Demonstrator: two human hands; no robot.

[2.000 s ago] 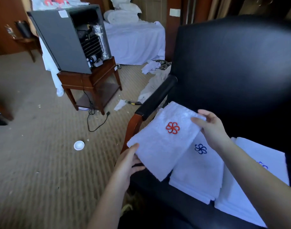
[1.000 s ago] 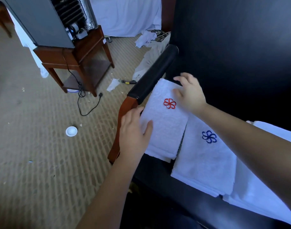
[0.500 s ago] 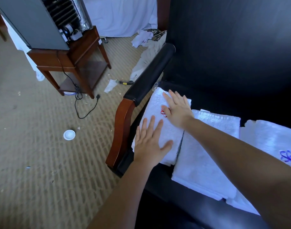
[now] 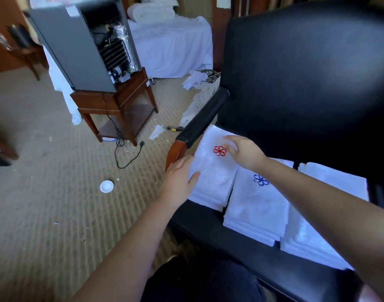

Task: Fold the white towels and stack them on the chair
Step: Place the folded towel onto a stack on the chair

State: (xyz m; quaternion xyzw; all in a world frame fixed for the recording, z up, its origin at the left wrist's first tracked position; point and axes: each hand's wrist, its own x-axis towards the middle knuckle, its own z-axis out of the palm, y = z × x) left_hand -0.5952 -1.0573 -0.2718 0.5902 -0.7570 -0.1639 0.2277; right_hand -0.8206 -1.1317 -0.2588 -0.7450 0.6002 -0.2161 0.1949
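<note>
a person's left hand (image 4: 180, 179) lay flat, fingers straight, along the near left edge of a folded white towel with a red flower emblem (image 4: 213, 177), seemingly to square it against the padded armrest (image 4: 203, 120) of the black chair (image 4: 295, 73). the right hand (image 4: 243, 152) reached over the towel's far end just beside the emblem, fingers loose and spread and holding nothing (whether the fingertips touched the cloth could not be told from this angle). the towel sat at the left end of the seat, emblem up, with a second folded towel bearing a blue flower emblem (image 4: 256, 205) touching its right side and a third white stack (image 4: 306, 243) beyond that, partly hidden by the right forearm. the three lay in a row rather than one pile, probably so that each emblem showed. judging by the flat palms, the step in hand was smoothing and aligning the newest fold, and more of the task appeared to remain, with loose white cloths on the carpet behind the armrest. a mini fridge (image 4: 77, 44) stood back-out on a wooden side table (image 4: 112, 101), its power cord (image 4: 125, 158) trailing on the floor.
</note>
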